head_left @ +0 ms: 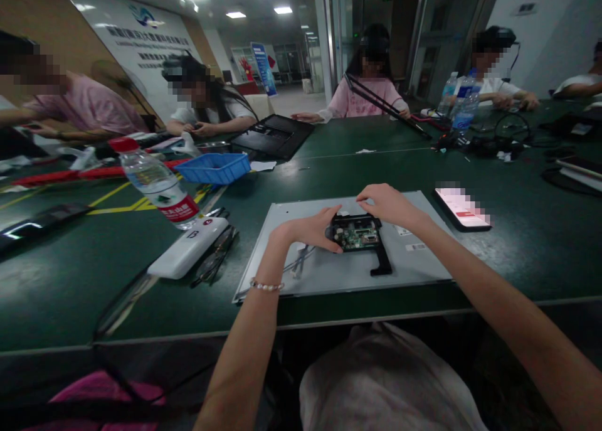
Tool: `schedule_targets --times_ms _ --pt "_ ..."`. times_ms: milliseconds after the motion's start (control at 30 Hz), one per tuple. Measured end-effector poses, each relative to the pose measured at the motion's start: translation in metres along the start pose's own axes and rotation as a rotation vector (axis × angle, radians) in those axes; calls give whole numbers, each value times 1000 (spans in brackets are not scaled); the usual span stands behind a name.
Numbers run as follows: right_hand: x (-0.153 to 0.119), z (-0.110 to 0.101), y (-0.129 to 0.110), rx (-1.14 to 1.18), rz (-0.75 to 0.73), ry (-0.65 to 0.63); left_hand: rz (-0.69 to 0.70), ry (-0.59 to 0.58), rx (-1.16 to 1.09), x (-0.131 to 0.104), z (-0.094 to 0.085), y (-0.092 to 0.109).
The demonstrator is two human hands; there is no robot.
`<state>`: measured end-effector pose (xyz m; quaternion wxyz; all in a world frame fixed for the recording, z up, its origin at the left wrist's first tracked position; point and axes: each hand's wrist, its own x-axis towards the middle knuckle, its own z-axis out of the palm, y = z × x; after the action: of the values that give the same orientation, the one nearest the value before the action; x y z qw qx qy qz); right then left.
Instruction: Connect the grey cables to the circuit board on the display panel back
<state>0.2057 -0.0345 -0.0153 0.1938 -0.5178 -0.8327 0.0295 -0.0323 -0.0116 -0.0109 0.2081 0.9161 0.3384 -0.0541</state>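
Observation:
A green circuit board (360,235) sits in a black plastic frame (384,258) whose arm extends toward the table's front edge. Both rest on a grey metal panel (310,274). Around the frame's left edge is my left hand (316,228), thumb at the near side and fingers at the far side, gripping it. My right hand (383,202) is over the frame's far right corner, its fingers bent and close together near the far edge; whatever they hold, if anything, is too small to tell. Grey cables (301,258) lie on the panel beside my left wrist.
Left of the panel are a white power bank (190,249), eyeglasses (216,258), a red-capped bottle (160,189) and a blue basket (214,169). A phone (463,210) lies to the right. Several people sit around the green table (343,167).

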Motion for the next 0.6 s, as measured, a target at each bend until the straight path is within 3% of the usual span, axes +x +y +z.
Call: schedule_targets --times_ms 133,267,433,600 --pt "-33 -16 40 4 131 -73 8 2 19 -1 0 1" --pt "-67 -12 71 57 206 -125 42 29 59 -1 -3 12" --pt "-81 -3 74 165 197 -153 53 120 147 -3 1 47" --pt "-76 -2 73 196 194 -172 39 278 207 -9 38 92"
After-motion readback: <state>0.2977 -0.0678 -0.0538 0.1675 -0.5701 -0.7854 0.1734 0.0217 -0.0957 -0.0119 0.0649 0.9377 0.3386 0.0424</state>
